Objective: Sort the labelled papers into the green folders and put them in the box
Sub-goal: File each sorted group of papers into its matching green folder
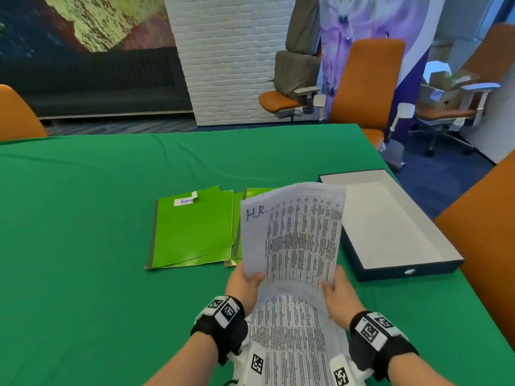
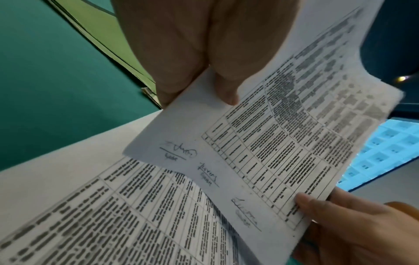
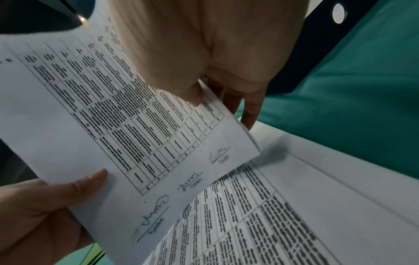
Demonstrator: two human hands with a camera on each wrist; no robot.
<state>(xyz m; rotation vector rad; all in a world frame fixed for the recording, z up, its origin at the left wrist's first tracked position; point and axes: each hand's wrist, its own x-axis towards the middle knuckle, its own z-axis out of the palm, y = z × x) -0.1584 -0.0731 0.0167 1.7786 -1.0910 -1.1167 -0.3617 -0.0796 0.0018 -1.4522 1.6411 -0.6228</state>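
Note:
A printed sheet marked "H.R." [image 1: 292,232] stands lifted over the table, held by both hands. My left hand [image 1: 246,282] pinches its lower left corner, thumb on top [image 2: 226,89]. My right hand [image 1: 335,288] pinches its lower right corner [image 3: 181,89]. Under the hands lies a stack of more printed papers [image 1: 295,344]. Green folders [image 1: 189,232] lie fanned on the table beyond; the top one bears an "Admin" label [image 1: 186,201]. More green folders [image 1: 238,218] are partly hidden behind the sheet. The open dark box [image 1: 390,224] with a white inside sits at right.
A green cloth [image 1: 83,218] covers the table. Orange chairs stand at the far side [image 1: 365,87], at the right edge [image 1: 485,232] and at the far left [image 1: 16,115]. A white brick pillar [image 1: 231,59] rises behind.

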